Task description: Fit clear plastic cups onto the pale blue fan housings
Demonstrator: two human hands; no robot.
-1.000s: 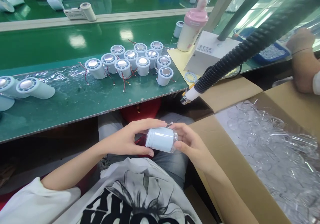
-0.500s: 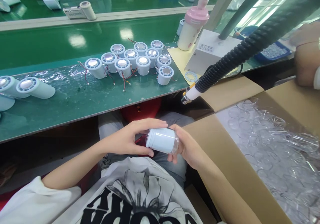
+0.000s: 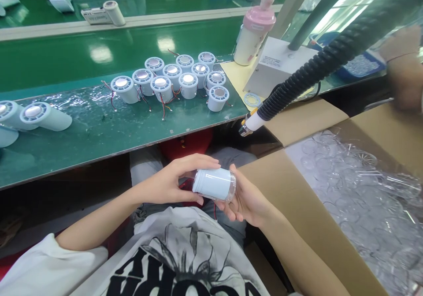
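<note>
A pale blue cylinder in a clear plastic cover lies sideways above my lap. My left hand grips its left end, with the thumb below and the fingers over the top. At the right end, the clear rim rests against my right hand, which cups it from the side and below. A thin red wire hangs beneath my right fingers. On the green worktop ahead stand several similar pale blue cylinders with round metal centres, many trailing thin wires.
A black corrugated hose with a metal tip hangs at the right, near a white box-shaped stand and a pink-lidded bottle. An open carton holds several clear covers. A co-worker's arm is at far right.
My right fingers have loosened and slid lower under the cover's end, and a red wire now shows below them. My left hand keeps its grip. The co-worker's arm has moved.
</note>
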